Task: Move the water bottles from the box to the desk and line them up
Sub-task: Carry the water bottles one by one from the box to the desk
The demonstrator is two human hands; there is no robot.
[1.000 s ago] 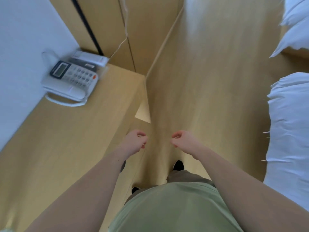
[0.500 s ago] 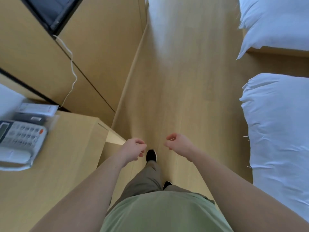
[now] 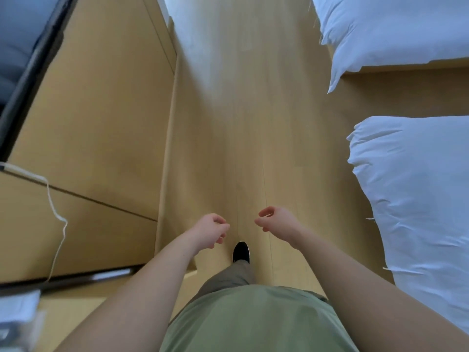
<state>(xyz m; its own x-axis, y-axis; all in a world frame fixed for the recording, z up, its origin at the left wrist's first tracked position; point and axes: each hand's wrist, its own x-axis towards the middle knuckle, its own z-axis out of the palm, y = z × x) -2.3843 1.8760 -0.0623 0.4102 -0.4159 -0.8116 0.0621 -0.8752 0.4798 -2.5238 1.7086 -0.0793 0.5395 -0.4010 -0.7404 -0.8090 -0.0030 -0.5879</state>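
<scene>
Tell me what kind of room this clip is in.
Probably a hotel bedroom: white bedding on the right, a second white-covered bed beyond it, and pale built-in wood cabinetry with a trailing cord along the left.

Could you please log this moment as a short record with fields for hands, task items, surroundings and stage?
left hand: loosely curled, holds nothing
right hand: loosely curled, holds nothing
bottles and box: not in view
floor: light wood, one black shoe on it
right side: white bedding
left side: wooden cabinet, white cord
stage: no bottle in hand
</scene>
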